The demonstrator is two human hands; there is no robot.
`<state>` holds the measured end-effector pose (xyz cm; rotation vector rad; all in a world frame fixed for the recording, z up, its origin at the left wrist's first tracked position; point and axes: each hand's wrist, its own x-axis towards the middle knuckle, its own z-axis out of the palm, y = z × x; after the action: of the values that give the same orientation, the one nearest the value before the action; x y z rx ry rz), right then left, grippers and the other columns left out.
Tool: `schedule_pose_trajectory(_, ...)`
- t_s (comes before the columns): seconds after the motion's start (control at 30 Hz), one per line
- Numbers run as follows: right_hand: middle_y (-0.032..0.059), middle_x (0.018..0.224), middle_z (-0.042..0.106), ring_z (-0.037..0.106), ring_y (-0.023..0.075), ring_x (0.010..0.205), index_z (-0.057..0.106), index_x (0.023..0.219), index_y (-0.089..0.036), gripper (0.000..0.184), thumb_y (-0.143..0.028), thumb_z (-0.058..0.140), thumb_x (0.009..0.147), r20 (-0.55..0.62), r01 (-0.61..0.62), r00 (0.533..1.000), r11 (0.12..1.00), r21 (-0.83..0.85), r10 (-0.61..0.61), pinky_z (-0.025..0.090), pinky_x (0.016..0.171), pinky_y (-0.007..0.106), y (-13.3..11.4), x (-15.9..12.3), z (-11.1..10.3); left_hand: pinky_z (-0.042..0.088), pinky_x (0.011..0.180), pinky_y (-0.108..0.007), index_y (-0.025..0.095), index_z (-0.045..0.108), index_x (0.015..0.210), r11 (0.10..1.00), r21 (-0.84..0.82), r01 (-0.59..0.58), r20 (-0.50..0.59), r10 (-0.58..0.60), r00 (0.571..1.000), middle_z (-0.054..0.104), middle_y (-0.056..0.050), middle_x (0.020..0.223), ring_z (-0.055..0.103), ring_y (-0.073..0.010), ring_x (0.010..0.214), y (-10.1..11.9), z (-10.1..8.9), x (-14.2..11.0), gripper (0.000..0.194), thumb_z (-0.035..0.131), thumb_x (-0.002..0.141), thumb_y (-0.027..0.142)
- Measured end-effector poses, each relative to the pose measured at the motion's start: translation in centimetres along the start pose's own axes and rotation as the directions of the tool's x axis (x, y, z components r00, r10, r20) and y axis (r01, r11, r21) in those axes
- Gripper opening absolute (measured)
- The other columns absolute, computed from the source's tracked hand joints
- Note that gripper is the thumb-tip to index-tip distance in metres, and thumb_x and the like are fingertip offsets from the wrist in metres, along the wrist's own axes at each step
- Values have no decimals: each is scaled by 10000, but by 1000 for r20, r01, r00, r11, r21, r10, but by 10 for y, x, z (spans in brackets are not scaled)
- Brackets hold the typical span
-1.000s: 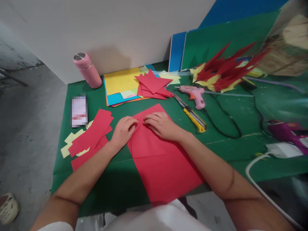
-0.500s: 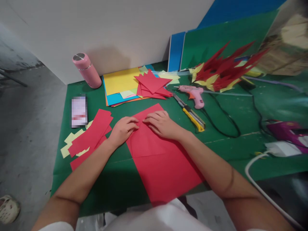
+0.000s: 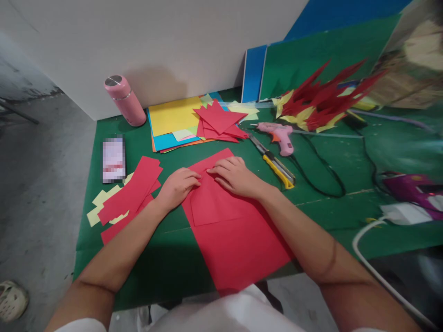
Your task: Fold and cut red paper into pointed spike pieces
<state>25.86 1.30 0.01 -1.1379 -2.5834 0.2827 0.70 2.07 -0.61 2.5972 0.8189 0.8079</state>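
Note:
A large red paper sheet (image 3: 238,249) lies on the green table (image 3: 155,272) in front of me, with a smaller folded red flap (image 3: 214,203) on its upper half. My left hand (image 3: 178,186) presses with curled fingers on the flap's far left edge. Beside it, my right hand (image 3: 235,175) lies flat with fingers stretched over the sheet's far fold. The fingertips of both hands nearly meet.
Red and pale yellow paper strips (image 3: 128,196) lie left of the sheet, a phone (image 3: 113,159) beyond them. At the back stand a pink bottle (image 3: 125,101), coloured paper stack (image 3: 175,121) and red folded triangles (image 3: 219,122). A yellow utility knife (image 3: 277,166) and pink glue gun (image 3: 280,136) lie right.
The folded flap has been drawn in and now lies smaller on the sheet. Both hands have shifted slightly along the far fold.

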Motion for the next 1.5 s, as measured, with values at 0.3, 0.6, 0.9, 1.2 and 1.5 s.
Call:
schedule_pose_trajectory(0.3, 111, 1155, 660, 495, 269, 1048, 633, 1200, -199, 336, -331, 382, 1020, 13, -10, 1000, 1000, 4, 10, 304, 854, 409, 0, 0, 0, 535, 772, -337, 227, 700, 1045, 996, 65, 57, -4, -57, 998, 772, -45, 918, 693, -189, 844, 1, -2, 1, 205, 503, 994, 258)
schedule_pose_trajectory(0.6, 121, 1156, 655, 493, 270, 1049, 627, 1210, -198, 343, -334, 374, 1021, 13, -10, 1000, 1000, 6, 10, 302, 856, 408, 0, 0, -1, 530, 873, -348, 228, 709, 912, 998, -30, -46, -11, 46, 999, 776, -41, 985, 724, -159, 910, -5, 0, 0, 244, 483, 1006, 236)
schedule_pose_trajectory(0.9, 117, 1159, 658, 494, 263, 1059, 631, 1206, -199, 340, -334, 381, 1019, 13, -20, 1000, 1000, 4, 20, 297, 862, 397, 0, 0, -1, 529, 887, -349, 187, 694, 887, 996, 33, -86, 10, 85, 996, 760, -82, 1078, 712, -175, 976, -6, -1, -1, 209, 506, 980, 179)
schedule_pose_trajectory(1.2, 114, 1163, 653, 490, 265, 1067, 632, 1206, -198, 349, -344, 375, 1020, 18, -25, 1000, 1000, 3, 25, 295, 856, 397, 0, 0, 0, 528, 925, -368, 184, 675, 885, 998, 39, -59, 98, 55, 994, 754, -73, 1103, 708, -168, 979, -6, -3, 1, 172, 525, 945, 125)
schedule_pose_trajectory(1.5, 122, 1177, 629, 486, 270, 1056, 583, 1312, -229, 384, -324, 359, 1016, 52, -53, 997, 999, 10, 52, 305, 871, 413, -3, 0, -3, 542, 864, -349, 184, 683, 906, 999, 37, 27, 144, -32, 989, 744, -55, 1151, 665, -174, 945, -1, -4, 2, 128, 587, 901, 100)
